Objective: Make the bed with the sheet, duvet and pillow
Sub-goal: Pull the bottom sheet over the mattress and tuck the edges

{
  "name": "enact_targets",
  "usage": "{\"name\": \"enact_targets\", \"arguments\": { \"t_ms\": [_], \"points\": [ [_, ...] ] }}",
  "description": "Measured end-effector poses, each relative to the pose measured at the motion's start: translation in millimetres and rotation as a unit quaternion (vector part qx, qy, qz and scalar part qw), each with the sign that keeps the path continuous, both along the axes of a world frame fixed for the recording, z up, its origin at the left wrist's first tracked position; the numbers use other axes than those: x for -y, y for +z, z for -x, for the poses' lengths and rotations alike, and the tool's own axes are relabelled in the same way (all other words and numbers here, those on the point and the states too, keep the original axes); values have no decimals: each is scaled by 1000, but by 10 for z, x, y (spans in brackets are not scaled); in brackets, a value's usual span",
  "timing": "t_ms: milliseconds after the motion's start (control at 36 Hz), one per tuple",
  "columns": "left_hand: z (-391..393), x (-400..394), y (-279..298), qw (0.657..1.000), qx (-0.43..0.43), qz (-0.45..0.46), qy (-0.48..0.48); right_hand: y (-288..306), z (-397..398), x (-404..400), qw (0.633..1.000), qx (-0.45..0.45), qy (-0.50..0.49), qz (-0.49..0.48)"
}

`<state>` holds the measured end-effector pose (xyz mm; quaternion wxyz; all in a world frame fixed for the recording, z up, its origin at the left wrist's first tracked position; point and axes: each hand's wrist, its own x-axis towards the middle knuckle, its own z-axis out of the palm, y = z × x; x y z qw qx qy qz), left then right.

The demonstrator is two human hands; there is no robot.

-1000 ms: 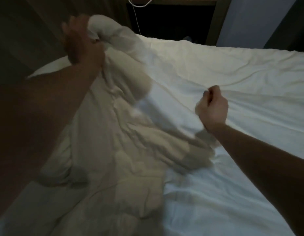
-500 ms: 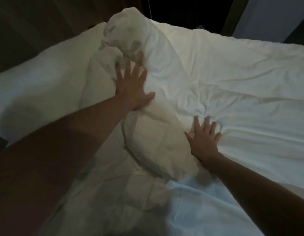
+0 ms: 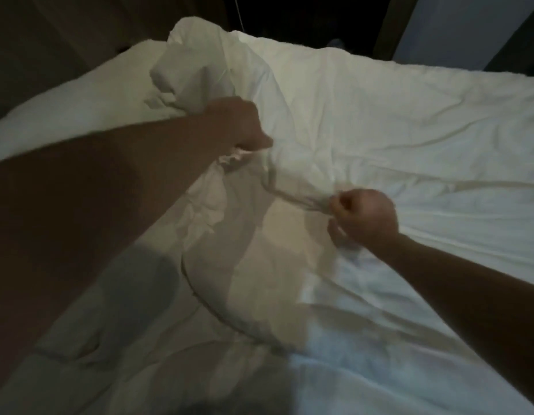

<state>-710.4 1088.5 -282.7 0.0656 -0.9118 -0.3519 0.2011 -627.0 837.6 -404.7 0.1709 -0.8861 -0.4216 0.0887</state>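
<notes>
A white duvet [image 3: 247, 250] lies bunched and rumpled across the left and middle of the bed, with a tall crumpled fold [image 3: 197, 67] at the far side. My left hand [image 3: 236, 124] grips a bunch of the duvet fabric near the middle. My right hand [image 3: 364, 217] pinches a stretched fold of the same duvet lower right of it. A taut edge of cloth runs between the two hands. A white sheet [image 3: 424, 121] covers the right part of the mattress, wrinkled. No pillow can be told apart in this dim view.
A dark wooden wall or headboard [image 3: 65, 40] stands along the far left. A dark gap with a thin white cable [image 3: 234, 10] is behind the bed. A pale wall panel [image 3: 463, 28] is at the far right.
Half a second ago both hands lay flat with spread fingers on the duvet. Now both have closed on its fabric and pulled a fold tight between them.
</notes>
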Motion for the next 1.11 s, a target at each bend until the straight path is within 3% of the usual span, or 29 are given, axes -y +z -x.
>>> {"name": "enact_targets", "arguments": {
  "t_ms": [56, 111, 194, 250, 333, 389, 472, 583, 639, 722, 778, 833, 861, 917, 972, 1056, 1111],
  "points": [
    [-246, -101, 117, 992, 109, -60, -29, 80, -354, -67, 989, 67, -2, -129],
    [-461, -247, 133, 979, 165, -94, -79, -72, -638, -120, 991, 49, -65, -105],
    [-804, -491, 77, 975, 158, -107, -114, -532, -730, -154, 986, -30, -153, 60],
    [-1027, -653, -122, 983, 142, -76, -90, -835, -708, -115, 985, 15, -145, 90],
    [-1090, -851, -637, 993, 99, 17, 69, -1076, -750, -124, 987, 62, -145, 33],
    [-976, -939, -1029, 981, 76, 87, 158, -1168, -808, -172, 986, 65, -151, -1],
    [-970, -976, -1520, 983, 109, 75, 129, -1248, -858, -188, 986, 72, -145, -51],
    [-1243, -1007, -1657, 982, 172, 21, 75, -1261, -972, -219, 982, 81, -152, -70],
    [-1345, -1034, -1538, 960, 272, -8, 68, -1240, -991, -244, 980, 82, -161, -79],
    [-1541, -1059, -1229, 890, 451, -61, 36, -1246, -990, -265, 979, 70, -167, -97],
    [-1672, -1006, -1099, 862, 504, -54, 10, -1267, -998, -256, 977, 65, -168, -110],
    [-1728, -943, -1176, 873, 487, -34, 9, -1284, -1017, -236, 976, 69, -169, -115],
    [-1705, -924, -1315, 894, 446, -31, 21, -1287, -1020, -228, 976, 69, -169, -117],
    [-1610, -886, -1681, 951, 300, -25, 73, -1301, -1026, -203, 975, 73, -171, -123],
    [-1534, -875, -1892, 971, 208, -26, 111, -1322, -1015, -204, 974, 79, -169, -130],
    [-1508, -840, -1567, 978, 150, 24, 145, -1329, -985, -234, 973, 78, -162, -144],
    [-1457, -738, -1171, 988, 104, 33, 112, -1316, -985, -235, 970, 78, -161, -162]
  ]
}}
